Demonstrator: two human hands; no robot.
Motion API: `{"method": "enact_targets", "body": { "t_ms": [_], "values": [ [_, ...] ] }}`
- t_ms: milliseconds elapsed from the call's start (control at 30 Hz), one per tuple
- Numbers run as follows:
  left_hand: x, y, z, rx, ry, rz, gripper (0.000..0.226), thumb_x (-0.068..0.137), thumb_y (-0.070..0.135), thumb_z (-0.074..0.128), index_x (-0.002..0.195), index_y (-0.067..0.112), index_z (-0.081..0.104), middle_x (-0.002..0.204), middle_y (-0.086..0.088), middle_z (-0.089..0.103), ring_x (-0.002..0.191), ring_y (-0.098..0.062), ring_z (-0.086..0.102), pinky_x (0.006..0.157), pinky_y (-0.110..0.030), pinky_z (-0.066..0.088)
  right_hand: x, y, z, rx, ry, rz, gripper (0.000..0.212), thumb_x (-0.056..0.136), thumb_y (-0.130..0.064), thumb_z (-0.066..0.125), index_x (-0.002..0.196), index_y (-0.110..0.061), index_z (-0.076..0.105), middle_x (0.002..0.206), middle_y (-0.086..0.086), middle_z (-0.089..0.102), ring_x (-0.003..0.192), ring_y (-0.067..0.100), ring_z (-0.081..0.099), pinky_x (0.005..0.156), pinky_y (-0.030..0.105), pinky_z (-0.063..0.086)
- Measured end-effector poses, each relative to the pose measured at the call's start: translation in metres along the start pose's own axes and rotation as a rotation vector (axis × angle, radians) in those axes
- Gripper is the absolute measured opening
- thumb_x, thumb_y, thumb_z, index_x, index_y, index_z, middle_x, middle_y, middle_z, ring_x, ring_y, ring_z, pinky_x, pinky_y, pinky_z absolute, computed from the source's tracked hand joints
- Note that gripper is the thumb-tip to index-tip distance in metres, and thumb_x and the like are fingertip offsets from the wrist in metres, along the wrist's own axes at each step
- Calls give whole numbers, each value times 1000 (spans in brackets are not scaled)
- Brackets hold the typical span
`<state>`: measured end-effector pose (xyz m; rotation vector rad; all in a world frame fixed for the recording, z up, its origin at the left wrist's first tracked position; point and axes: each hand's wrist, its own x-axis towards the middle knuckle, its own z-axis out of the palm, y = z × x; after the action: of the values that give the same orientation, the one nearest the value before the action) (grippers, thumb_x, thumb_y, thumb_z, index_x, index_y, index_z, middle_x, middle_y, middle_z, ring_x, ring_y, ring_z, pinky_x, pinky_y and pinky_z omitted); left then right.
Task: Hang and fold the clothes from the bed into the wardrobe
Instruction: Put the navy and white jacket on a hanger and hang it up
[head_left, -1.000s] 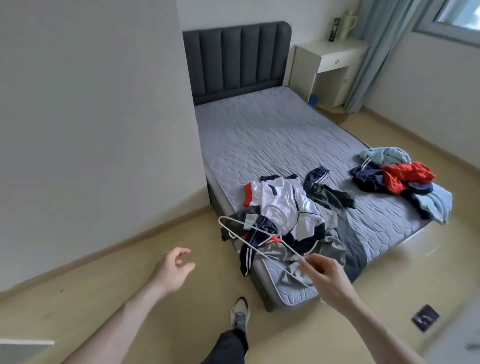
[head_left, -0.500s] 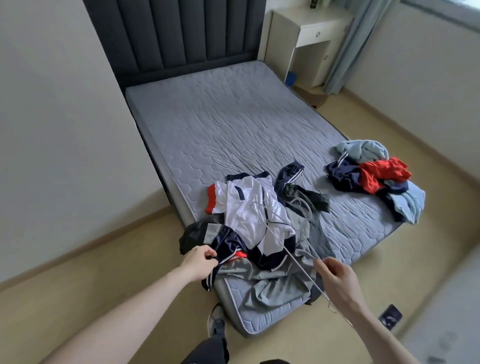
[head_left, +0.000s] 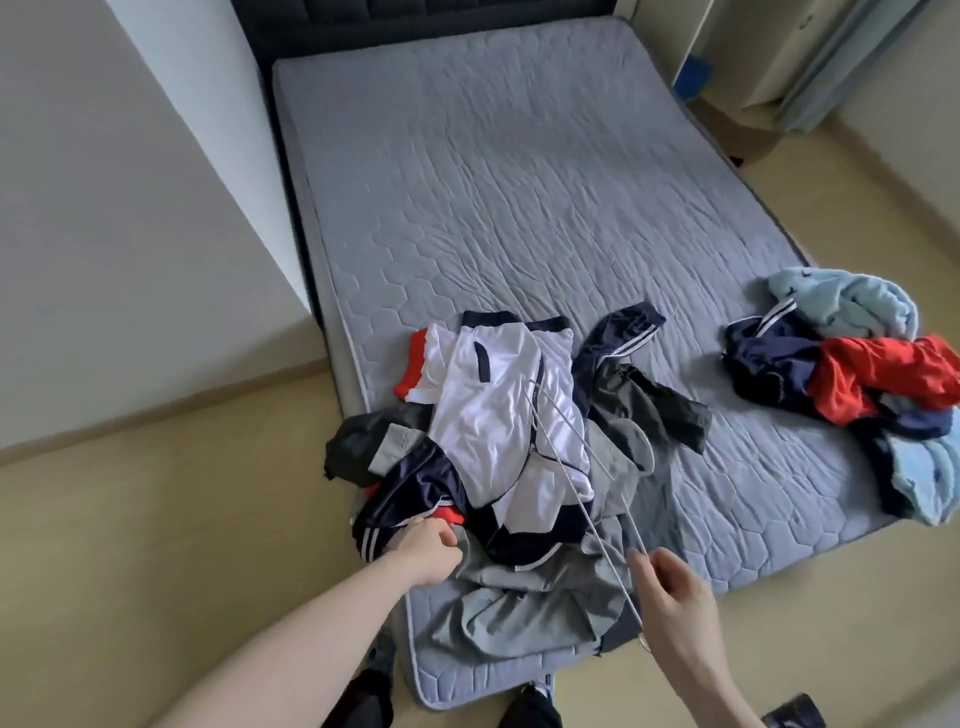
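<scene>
My left hand (head_left: 431, 551) grips the navy garment (head_left: 415, 493) at the near-left edge of the heap; my right hand (head_left: 675, 603) pinches the wire hanger (head_left: 566, 467), which lies tilted across the white shirt (head_left: 498, 415). The near pile (head_left: 519, 452) sits at the bed's (head_left: 519, 182) near-left corner, a second pile (head_left: 852, 384) well apart at the right. I'd best draw the navy piece clear slowly so nothing drags along, keeping the hanger lifted off the cloth.

Head view, steeply down over bed (head_left: 519, 208)
</scene>
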<state>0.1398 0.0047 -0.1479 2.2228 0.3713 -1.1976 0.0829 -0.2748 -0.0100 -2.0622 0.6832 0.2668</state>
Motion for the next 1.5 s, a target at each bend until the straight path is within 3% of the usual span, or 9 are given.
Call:
{"method": "enact_targets", "body": {
  "t_ms": [300,433,533,667,900,1033,1167,1267,1500],
  "values": [
    [156,34,115,-253,-48,-209,61,65,46,72,125,35,68,137,0,58,121,-19,55,103,-30,48,127,82,11,32,-129,-33,49,95,-21,64,67,-5,27,57,-2,27,50,8,26,45,19,26],
    [208,30,156,-424,-24,-301,77,67,41,71,142,28,59,153,-6,47,138,-26,46,117,-37,38,154,119,14,4,-176,-40,50,95,-23,65,66,-10,26,56,-5,26,54,12,28,56,29,26],
    [207,44,163,-627,180,-359,58,89,23,67,145,15,54,142,-5,58,129,-28,55,107,-32,44,168,134,14,-11,-209,-1,50,95,-23,65,66,-11,26,57,-4,26,55,15,29,58,32,30],
    [177,53,145,-794,625,-398,12,90,13,69,101,16,67,90,7,66,98,-28,66,82,-28,42,168,131,9,9,-207,4,49,95,-21,65,67,-8,28,57,-2,26,56,15,30,59,31,29],
    [100,56,95,-542,499,-388,48,84,4,64,128,18,48,114,-3,64,100,-28,63,82,-34,52,151,84,-8,-29,-243,-42,48,93,-21,68,64,-8,31,54,-5,28,53,10,29,51,25,25],
    [40,64,57,-521,435,-494,26,88,15,67,113,8,67,118,-9,70,100,-32,65,83,-31,54,124,30,-34,-12,-295,-111,50,95,-24,66,61,-15,31,54,-7,31,54,9,32,57,31,29],
    [-31,86,14,-385,594,-278,8,84,18,66,87,25,63,94,0,67,84,-29,63,74,-32,55,96,-13,-59,-4,-359,-198,51,97,-25,65,66,-7,29,57,-5,30,55,11,30,52,24,29],
    [-78,101,-20,-290,844,44,40,69,-4,61,65,31,43,84,7,50,74,-27,54,62,-40,53,77,-51,-78,-18,-384,-318,50,94,-23,69,65,-11,31,55,-9,31,54,8,28,50,20,27],
    [-239,147,-125,-54,1094,512,50,67,-11,60,64,32,36,75,11,43,62,-16,42,53,-34,36,14,-147,-93,-27,-457,-547,37,79,-45,79,79,-25,47,70,-6,60,51,7,37,51,29,36]
  ]
}}
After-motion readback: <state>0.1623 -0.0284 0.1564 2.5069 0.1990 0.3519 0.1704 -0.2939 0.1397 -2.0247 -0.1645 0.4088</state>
